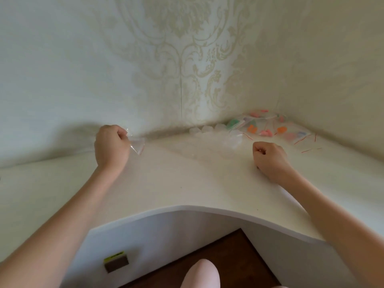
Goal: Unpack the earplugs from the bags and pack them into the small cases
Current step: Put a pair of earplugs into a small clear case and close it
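Your left hand (111, 145): grip curled round empty clear bag (137, 144), held over white table (187, 183). Small clear cases (216, 129) sit by wall. Your right hand (270, 157): fist on table, contents cannot tell. Bagged earplugs (270, 126) piled in far right corner.

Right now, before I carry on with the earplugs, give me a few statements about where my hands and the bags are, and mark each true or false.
1. The left hand grips a clear bag. True.
2. The pile of filled bags lies in the near left corner. False: it lies far right, by the wall.
3. The right hand is curled into a fist on the table. True.
4. The small cases are stacked on the floor. False: they stand on the table by the wall.
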`<state>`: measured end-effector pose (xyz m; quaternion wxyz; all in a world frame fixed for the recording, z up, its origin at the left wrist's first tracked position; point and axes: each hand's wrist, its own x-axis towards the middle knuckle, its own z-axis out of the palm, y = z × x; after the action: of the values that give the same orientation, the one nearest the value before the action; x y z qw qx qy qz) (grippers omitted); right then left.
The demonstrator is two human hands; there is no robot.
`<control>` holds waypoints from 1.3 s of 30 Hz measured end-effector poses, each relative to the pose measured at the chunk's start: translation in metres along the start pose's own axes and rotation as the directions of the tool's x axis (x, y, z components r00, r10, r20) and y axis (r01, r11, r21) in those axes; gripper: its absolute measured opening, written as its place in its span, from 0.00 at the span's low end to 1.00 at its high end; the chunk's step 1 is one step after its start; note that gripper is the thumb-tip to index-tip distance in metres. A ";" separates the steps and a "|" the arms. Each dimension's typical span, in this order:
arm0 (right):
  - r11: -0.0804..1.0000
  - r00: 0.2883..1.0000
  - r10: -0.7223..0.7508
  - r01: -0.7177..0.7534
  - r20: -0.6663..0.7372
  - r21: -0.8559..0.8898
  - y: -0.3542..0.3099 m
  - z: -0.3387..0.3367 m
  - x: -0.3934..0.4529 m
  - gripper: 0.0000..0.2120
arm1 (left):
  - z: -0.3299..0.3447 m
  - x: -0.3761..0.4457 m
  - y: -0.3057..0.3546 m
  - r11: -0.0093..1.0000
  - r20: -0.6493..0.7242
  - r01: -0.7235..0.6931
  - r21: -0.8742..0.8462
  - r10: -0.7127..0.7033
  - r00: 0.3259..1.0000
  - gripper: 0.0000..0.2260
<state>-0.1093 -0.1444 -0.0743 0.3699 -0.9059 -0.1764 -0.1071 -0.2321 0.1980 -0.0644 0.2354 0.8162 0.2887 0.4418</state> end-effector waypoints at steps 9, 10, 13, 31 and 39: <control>0.999 0.997 -0.035 0.034 -0.064 -0.011 -0.024 0.028 0.014 0.07 | -0.034 -0.006 -0.029 0.920 0.001 0.058 0.387 -0.063 0.998 0.10; 1.000 0.997 -0.021 0.021 -0.076 0.010 -0.025 0.030 0.016 0.07 | -0.033 -0.007 -0.027 0.921 -0.007 0.043 0.387 -0.043 0.999 0.10; 0.997 0.994 -0.014 0.023 -0.113 0.077 -0.026 0.034 0.015 0.08 | -0.025 -0.012 -0.015 0.933 -0.027 -0.093 0.346 0.109 0.994 0.08; 0.930 0.981 0.099 -0.032 -0.167 0.365 -0.026 0.022 0.010 0.07 | 0.094 -0.075 0.103 0.715 0.544 -0.602 -0.356 0.682 0.489 0.19; 0.997 0.998 -0.041 0.045 -0.057 0.070 -0.024 0.023 0.014 0.22 | 0.093 -0.075 0.104 0.742 0.491 -0.570 -0.353 0.665 0.563 0.15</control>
<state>-0.1042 -0.1088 -0.0711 0.4042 -0.8849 -0.1893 -0.1335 -0.1584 0.0595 -0.0886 0.2047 0.9384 -0.1387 0.2413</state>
